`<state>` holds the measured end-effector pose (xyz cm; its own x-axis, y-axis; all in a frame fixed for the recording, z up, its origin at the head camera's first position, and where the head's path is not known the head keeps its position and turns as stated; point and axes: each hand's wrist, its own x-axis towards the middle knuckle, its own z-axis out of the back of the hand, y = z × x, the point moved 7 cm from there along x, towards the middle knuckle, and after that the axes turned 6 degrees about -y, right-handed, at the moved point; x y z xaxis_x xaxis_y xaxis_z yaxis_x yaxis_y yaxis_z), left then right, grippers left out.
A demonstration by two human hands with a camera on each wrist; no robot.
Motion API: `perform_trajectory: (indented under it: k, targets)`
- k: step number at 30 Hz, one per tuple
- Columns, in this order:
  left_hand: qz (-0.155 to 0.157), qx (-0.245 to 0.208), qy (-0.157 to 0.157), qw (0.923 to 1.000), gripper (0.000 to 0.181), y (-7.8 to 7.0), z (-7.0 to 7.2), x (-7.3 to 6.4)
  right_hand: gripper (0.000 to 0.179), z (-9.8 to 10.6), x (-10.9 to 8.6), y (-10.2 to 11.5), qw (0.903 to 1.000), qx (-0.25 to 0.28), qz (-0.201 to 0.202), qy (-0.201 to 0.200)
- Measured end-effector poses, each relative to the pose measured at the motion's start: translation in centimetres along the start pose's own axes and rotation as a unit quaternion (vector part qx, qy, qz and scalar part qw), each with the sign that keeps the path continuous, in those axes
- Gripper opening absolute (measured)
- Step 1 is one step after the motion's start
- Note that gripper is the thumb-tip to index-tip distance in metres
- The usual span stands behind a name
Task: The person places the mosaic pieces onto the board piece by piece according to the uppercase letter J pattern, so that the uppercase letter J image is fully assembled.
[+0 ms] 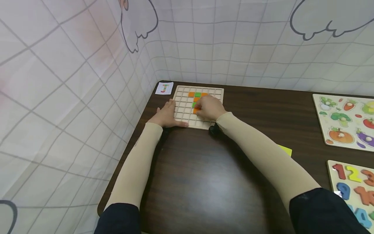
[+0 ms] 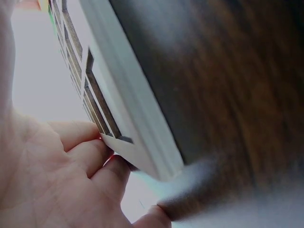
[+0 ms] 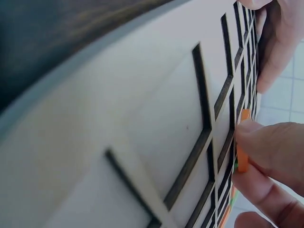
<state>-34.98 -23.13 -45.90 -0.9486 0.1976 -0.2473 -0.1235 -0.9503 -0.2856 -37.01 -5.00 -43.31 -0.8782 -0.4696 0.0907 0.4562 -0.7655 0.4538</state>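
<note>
A pale wooden grid board (image 1: 182,109) lies on the table, with orange and green square tiles in a T-like group on it. My right hand (image 1: 209,107) is over the board and pinches an orange tile (image 3: 243,154) between thumb and fingertips. In the right wrist view the tile stands on edge at the grid. My left hand (image 1: 166,115) rests at the board's near left corner, thumb stretched along the front edge, fingers by the left side. The left wrist view shows its fingers (image 2: 102,156) touching the board's rim. A small pattern card (image 1: 164,88) lies left of the board.
At the right are a vegetable puzzle board (image 1: 352,118) and a number puzzle board (image 1: 355,185). A yellow piece (image 1: 284,150) shows partly behind the right forearm. A dark object (image 1: 214,129) sits under the right wrist. White grid-patterned curtains (image 1: 233,48) border the table's back and left.
</note>
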Motion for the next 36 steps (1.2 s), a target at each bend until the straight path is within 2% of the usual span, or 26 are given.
perform_trajectory:
  k: [9,18,28,36]
  targets:
    - [-0.005,-0.001,0.001,1.0000,0.140,-0.8,0.0,0.3,0.028,0.4,0.2,-0.4,0.9996,0.003,-0.028,-0.008]
    - [-0.008,0.006,-0.001,0.9999,0.141,-1.3,-0.3,0.6,0.032,0.2,-0.2,-0.8,0.9996,0.004,-0.029,-0.003]
    - [-0.003,-0.001,0.001,1.0000,0.142,-0.7,-0.6,0.6,0.027,0.4,-1.0,-0.9,0.9996,0.022,-0.019,0.000]
    - [0.006,0.002,0.000,1.0000,0.143,0.0,-0.3,0.3,0.023,2.1,-2.5,-1.6,0.9995,0.031,0.004,-0.001]
